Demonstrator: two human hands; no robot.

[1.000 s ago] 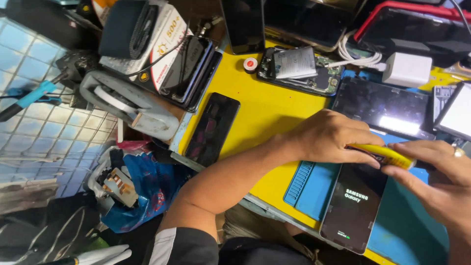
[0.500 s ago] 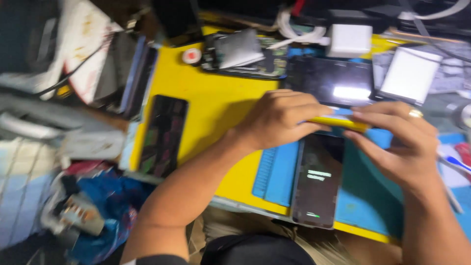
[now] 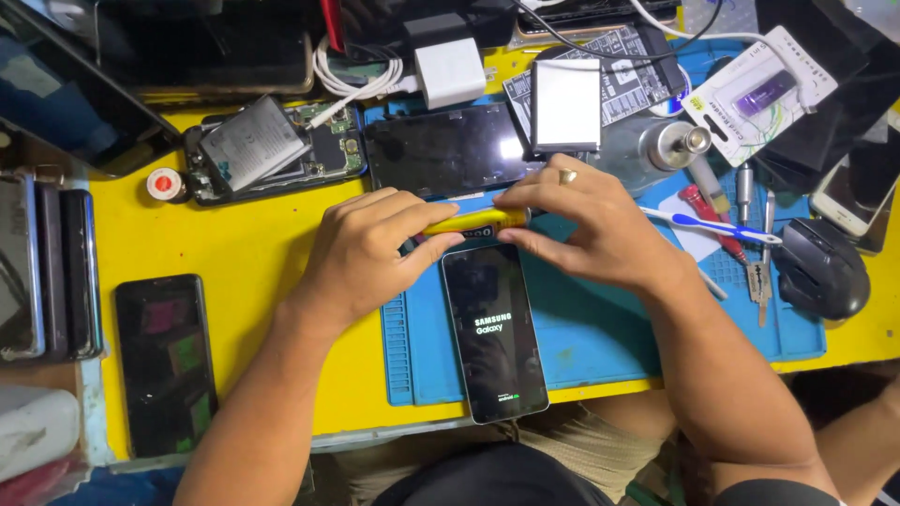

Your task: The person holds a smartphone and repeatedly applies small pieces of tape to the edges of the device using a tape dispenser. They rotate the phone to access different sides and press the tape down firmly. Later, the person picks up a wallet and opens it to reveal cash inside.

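The left hand (image 3: 370, 248) and the right hand (image 3: 581, 225) are both pinching a yellow tool (image 3: 473, 221), one closing on each end and holding it level just above the top edge of a phone (image 3: 493, 328). The phone is lying face up with its screen lit on a blue mat (image 3: 600, 328), which is covering part of the yellow table (image 3: 253, 253). A toothbrush (image 3: 703, 223) is lying just right of the right hand, and a dark phone (image 3: 167, 361) is resting well to the left.
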